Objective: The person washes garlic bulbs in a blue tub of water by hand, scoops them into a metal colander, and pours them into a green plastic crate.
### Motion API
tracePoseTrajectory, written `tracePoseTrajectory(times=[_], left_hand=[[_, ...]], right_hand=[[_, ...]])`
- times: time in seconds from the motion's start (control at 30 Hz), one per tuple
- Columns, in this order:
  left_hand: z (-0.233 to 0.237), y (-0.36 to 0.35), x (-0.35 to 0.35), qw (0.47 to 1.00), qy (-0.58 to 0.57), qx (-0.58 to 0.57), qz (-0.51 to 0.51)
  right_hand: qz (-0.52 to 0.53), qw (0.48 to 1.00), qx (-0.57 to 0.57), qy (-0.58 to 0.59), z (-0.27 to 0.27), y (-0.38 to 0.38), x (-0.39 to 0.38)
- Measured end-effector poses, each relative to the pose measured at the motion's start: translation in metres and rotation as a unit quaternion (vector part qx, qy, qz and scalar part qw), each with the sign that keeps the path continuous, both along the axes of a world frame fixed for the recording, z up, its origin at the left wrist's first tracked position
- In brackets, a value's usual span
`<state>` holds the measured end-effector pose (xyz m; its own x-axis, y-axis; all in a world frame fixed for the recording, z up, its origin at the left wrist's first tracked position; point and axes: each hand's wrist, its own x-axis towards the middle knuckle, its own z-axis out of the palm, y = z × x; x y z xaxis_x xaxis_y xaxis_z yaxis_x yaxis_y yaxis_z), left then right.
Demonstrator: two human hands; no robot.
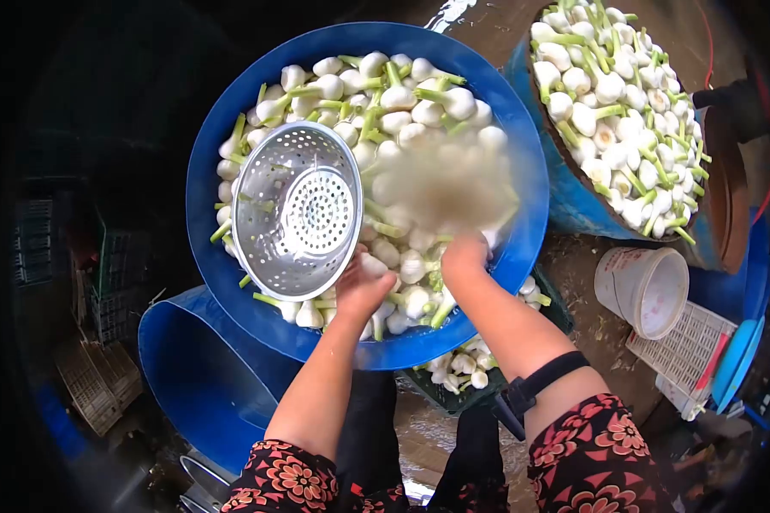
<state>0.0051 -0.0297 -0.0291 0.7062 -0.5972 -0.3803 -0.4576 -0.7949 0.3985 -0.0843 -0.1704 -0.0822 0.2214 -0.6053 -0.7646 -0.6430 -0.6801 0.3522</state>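
Observation:
A round blue tub (198, 154) holds many white garlic bulbs (398, 98) with short green stems, in water. Tilted over the tub's left side is a perforated metal colander (321, 209), with nothing large in it. My left hand (364, 286) is closed at the colander's lower right rim, its fingers partly hidden there. My right hand (466, 256) reaches down among the bulbs at the tub's right side, and its fingers are hidden. A blurred patch covers the bulbs just beyond that hand.
Heaped garlic fills a blue drum (535, 162) at upper right. Near it are a white bucket (646, 291) and a pale plastic crate (684, 346). A dark green crate (552, 299) with garlic sits under the tub. A large blue barrel (197, 368) lies at lower left.

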Motion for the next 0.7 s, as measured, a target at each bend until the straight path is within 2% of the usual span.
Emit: tracePoseTrajectory(times=[0.03, 0.07, 0.1, 0.13, 0.2, 0.23, 0.27, 0.33, 0.37, 0.4, 0.43, 0.47, 0.53, 0.6, 0.63, 0.67, 0.7], left_hand=[[-0.004, -0.001, 0.01, 0.999, 0.003, 0.024, 0.032], [-0.016, -0.014, 0.019, 0.983, 0.02, 0.142, 0.117], [-0.02, -0.013, 0.03, 0.982, 0.032, 0.139, 0.124], [-0.021, -0.006, 0.045, 0.991, -0.01, 0.13, 0.01], [-0.016, 0.005, 0.067, 0.966, -0.1, 0.1, -0.216], [0.02, 0.001, 0.065, 0.948, -0.21, -0.147, -0.189], [0.014, 0.01, 0.068, 0.947, 0.207, -0.244, -0.028], [-0.038, 0.028, 0.056, 0.934, 0.115, -0.319, 0.11], [-0.03, 0.037, 0.057, 0.775, 0.442, -0.34, 0.298], [-0.018, 0.042, 0.055, 0.483, 0.708, -0.287, 0.428], [-0.008, 0.044, 0.052, 0.485, 0.693, -0.308, 0.435], [-0.003, 0.048, 0.05, 0.489, 0.672, -0.333, 0.445], [-0.002, 0.054, 0.05, 0.586, 0.649, -0.291, 0.388], [0.025, 0.048, 0.05, 0.667, 0.574, -0.175, 0.442], [0.038, 0.054, 0.053, 0.695, 0.583, -0.167, 0.386], [0.055, 0.063, 0.054, 0.63, 0.635, -0.271, 0.357], [0.075, 0.077, 0.058, 0.586, 0.665, -0.315, 0.339]], right_hand=[[-0.004, 0.998, 0.025, -0.065, 0.01, 0.002, -0.008], [0.004, 0.998, 0.023, -0.055, 0.003, 0.0, -0.014], [0.035, 0.993, 0.079, -0.084, -0.01, -0.004, -0.022], [0.064, 0.982, 0.136, -0.112, -0.009, -0.007, -0.022], [0.042, 0.985, 0.16, -0.056, -0.008, -0.013, -0.017], [0.058, 0.976, 0.207, -0.022, -0.014, -0.016, -0.015], [0.071, 0.964, 0.255, 0.015, -0.019, -0.016, -0.016], [0.199, 0.923, 0.289, -0.156, -0.106, -0.007, -0.061], [0.27, 0.889, 0.286, -0.235, -0.149, -0.004, -0.083], [0.084, 0.928, 0.364, -0.004, -0.039, -0.014, -0.031], [-0.336, 0.878, 0.327, -0.095, -0.015, -0.004, -0.032], [-0.15, 0.915, 0.372, 0.033, 0.009, -0.007, -0.015], [0.05, 0.957, 0.282, -0.047, 0.001, 0.013, -0.017], [-0.027, 0.984, 0.169, -0.058, -0.002, 0.031, -0.002], [-0.026, 0.972, 0.228, -0.052, -0.004, 0.031, -0.001], [-0.024, 0.972, 0.227, -0.051, 0.01, 0.026, -0.001], [-0.109, 0.963, 0.184, -0.162, 0.047, 0.02, 0.0]])
